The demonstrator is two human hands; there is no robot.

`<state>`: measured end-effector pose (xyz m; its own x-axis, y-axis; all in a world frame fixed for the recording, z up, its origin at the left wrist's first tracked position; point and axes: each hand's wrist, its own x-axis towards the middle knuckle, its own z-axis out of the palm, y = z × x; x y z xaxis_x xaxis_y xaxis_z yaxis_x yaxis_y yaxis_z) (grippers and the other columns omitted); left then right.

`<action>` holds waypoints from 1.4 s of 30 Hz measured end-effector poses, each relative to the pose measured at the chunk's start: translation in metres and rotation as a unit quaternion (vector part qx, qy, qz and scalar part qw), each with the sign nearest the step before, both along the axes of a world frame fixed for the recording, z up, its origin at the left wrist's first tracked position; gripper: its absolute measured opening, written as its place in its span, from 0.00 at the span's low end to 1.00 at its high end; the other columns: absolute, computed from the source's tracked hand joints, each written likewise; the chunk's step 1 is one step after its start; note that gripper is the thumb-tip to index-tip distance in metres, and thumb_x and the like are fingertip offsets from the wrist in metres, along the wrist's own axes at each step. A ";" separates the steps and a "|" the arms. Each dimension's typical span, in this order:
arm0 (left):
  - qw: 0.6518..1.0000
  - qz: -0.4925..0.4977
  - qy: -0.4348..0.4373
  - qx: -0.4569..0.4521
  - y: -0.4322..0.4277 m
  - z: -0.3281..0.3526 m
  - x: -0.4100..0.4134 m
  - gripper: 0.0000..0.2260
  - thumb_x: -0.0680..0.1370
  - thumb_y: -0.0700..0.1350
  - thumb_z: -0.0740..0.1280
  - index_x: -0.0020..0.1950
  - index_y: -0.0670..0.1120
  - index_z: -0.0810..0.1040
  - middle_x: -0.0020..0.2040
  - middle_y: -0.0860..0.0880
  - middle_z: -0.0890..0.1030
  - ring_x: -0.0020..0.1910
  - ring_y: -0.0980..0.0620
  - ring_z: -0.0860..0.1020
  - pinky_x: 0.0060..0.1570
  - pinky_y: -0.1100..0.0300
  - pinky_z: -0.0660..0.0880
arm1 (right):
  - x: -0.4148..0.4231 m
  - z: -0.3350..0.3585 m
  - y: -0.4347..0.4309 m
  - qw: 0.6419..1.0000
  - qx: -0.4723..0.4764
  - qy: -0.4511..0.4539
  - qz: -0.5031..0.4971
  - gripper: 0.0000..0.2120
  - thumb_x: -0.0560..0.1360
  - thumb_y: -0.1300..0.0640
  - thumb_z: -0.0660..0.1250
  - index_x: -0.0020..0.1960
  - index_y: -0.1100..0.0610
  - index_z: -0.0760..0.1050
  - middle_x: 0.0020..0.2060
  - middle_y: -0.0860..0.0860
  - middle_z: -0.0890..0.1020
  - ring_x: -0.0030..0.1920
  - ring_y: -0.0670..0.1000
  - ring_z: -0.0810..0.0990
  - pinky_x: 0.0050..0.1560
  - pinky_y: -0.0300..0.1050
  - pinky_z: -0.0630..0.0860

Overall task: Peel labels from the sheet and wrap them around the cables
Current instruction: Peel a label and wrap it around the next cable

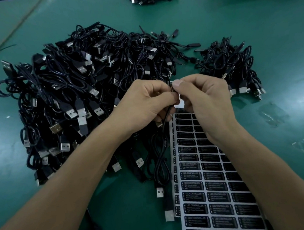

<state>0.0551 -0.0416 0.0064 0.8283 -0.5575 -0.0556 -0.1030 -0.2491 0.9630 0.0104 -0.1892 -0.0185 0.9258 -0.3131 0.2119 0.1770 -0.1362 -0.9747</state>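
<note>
Between the 2 hands, just above the top edge of the label sheet (pixel 195 183), a thin black cable (pixel 163 126) is pinched. The left hand (pixel 143 103) and right hand (pixel 205 101) both have curled fingers and thumbs clamped on it, hiding any label there. Its loops and USB plug trail down beside the sheet, whose black stickers read "LED CONTROLLER"; the smaller lines are illegible. A large heap of USB cables (pixel 79 83) lies left, a smaller heap (pixel 233 66) right, on the green table (pixel 275 29).
</note>
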 end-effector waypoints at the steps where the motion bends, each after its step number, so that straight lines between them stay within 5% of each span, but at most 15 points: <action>1: 1.000 -0.001 -0.010 0.001 0.001 0.000 0.000 0.09 0.79 0.41 0.70 0.40 0.40 0.80 0.31 0.47 0.80 0.28 0.53 0.79 0.28 0.63 0.75 | 0.000 0.001 0.001 1.000 -0.006 -0.004 0.002 0.11 0.77 0.57 0.70 0.36 0.52 0.82 0.27 0.43 0.78 0.30 0.40 0.73 0.33 0.32 0.70; 7: 0.995 0.031 -0.095 0.005 0.004 0.003 0.003 0.13 0.79 0.45 0.71 0.37 0.39 0.80 0.27 0.50 0.77 0.26 0.57 0.73 0.24 0.66 0.69 | -0.004 0.006 0.002 1.000 -0.026 0.018 -0.002 0.20 0.81 0.46 0.63 0.37 0.58 0.79 0.28 0.49 0.76 0.29 0.48 0.71 0.29 0.41 0.67; 11: 0.989 0.099 -0.101 -0.043 0.004 0.007 0.005 0.13 0.80 0.42 0.69 0.35 0.43 0.80 0.26 0.53 0.77 0.23 0.59 0.72 0.23 0.67 0.69 | -0.012 0.011 0.008 0.986 -0.127 0.037 0.101 0.17 0.72 0.38 0.69 0.39 0.52 0.80 0.31 0.51 0.82 0.30 0.49 0.78 0.28 0.44 0.72; 15: 0.979 0.176 -0.065 -0.083 0.004 0.007 0.007 0.09 0.80 0.41 0.68 0.40 0.44 0.79 0.28 0.49 0.81 0.22 0.58 0.72 0.22 0.66 0.70 | -0.016 0.009 0.016 0.961 -0.193 0.075 0.184 0.13 0.68 0.43 0.77 0.41 0.52 0.83 0.33 0.52 0.84 0.34 0.54 0.81 0.36 0.55 0.79; 18: 0.977 0.184 -0.041 -0.103 0.009 0.010 0.009 0.04 0.80 0.41 0.68 0.46 0.45 0.79 0.30 0.48 0.83 0.24 0.56 0.75 0.24 0.65 0.72 | -0.017 0.010 0.017 0.968 -0.151 0.074 0.187 0.06 0.71 0.51 0.78 0.43 0.52 0.84 0.35 0.55 0.85 0.37 0.59 0.83 0.41 0.59 0.81; 22: 0.960 0.233 -0.009 -0.157 0.018 0.014 0.017 0.12 0.84 0.46 0.63 0.41 0.46 0.77 0.32 0.48 0.83 0.25 0.55 0.76 0.24 0.64 0.72 | -0.016 0.020 0.009 0.980 -0.037 0.089 0.173 0.09 0.70 0.55 0.79 0.47 0.52 0.81 0.34 0.57 0.85 0.27 0.51 0.79 0.26 0.42 0.75; 25: 0.950 0.257 0.022 -0.174 0.020 0.014 0.019 0.17 0.85 0.52 0.59 0.44 0.44 0.78 0.33 0.47 0.84 0.25 0.55 0.77 0.24 0.63 0.73 | -0.017 0.030 -0.003 0.983 0.040 0.067 0.167 0.08 0.66 0.53 0.77 0.43 0.52 0.82 0.34 0.54 0.85 0.30 0.46 0.81 0.29 0.35 0.76; 30: 0.956 0.243 0.059 -0.150 0.020 0.013 0.020 0.20 0.85 0.58 0.56 0.53 0.47 0.82 0.34 0.46 0.85 0.27 0.53 0.79 0.24 0.62 0.73 | 0.003 0.034 -0.045 0.997 0.002 0.009 -0.073 0.03 0.71 0.55 0.77 0.40 0.50 0.84 0.33 0.46 0.85 0.31 0.42 0.79 0.36 0.36 0.78; 35: 0.955 0.259 0.042 -0.137 0.022 0.012 0.021 0.14 0.84 0.49 0.61 0.46 0.45 0.81 0.28 0.51 0.78 0.25 0.56 0.73 0.23 0.64 0.68 | 0.039 0.048 -0.094 0.934 -0.235 0.005 -0.268 0.03 0.72 0.49 0.71 0.43 0.47 0.82 0.31 0.36 0.78 0.33 0.33 0.79 0.47 0.30 0.75; 37: 0.949 0.274 0.042 -0.149 0.022 0.013 0.022 0.12 0.85 0.45 0.60 0.45 0.44 0.79 0.27 0.53 0.76 0.23 0.57 0.69 0.21 0.65 0.65 | 0.053 0.052 -0.106 0.917 -0.275 0.056 -0.283 0.07 0.73 0.50 0.69 0.46 0.50 0.84 0.34 0.44 0.81 0.45 0.42 0.82 0.52 0.36 0.74; 39: 0.945 0.282 0.043 -0.159 0.022 0.013 0.022 0.12 0.85 0.43 0.59 0.45 0.44 0.77 0.27 0.54 0.73 0.22 0.57 0.65 0.20 0.65 0.60 | 0.061 0.049 -0.114 0.902 -0.295 0.131 -0.286 0.11 0.75 0.51 0.67 0.51 0.56 0.83 0.49 0.55 0.83 0.60 0.56 0.77 0.55 0.41 0.71; 42: 0.945 0.284 0.044 -0.155 0.021 0.011 0.023 0.12 0.85 0.41 0.58 0.44 0.45 0.77 0.26 0.55 0.72 0.21 0.58 0.63 0.19 0.66 0.59 | 0.059 0.047 -0.109 0.888 -0.316 0.176 -0.285 0.17 0.76 0.52 0.66 0.55 0.64 0.81 0.56 0.62 0.82 0.62 0.63 0.72 0.60 0.53 0.73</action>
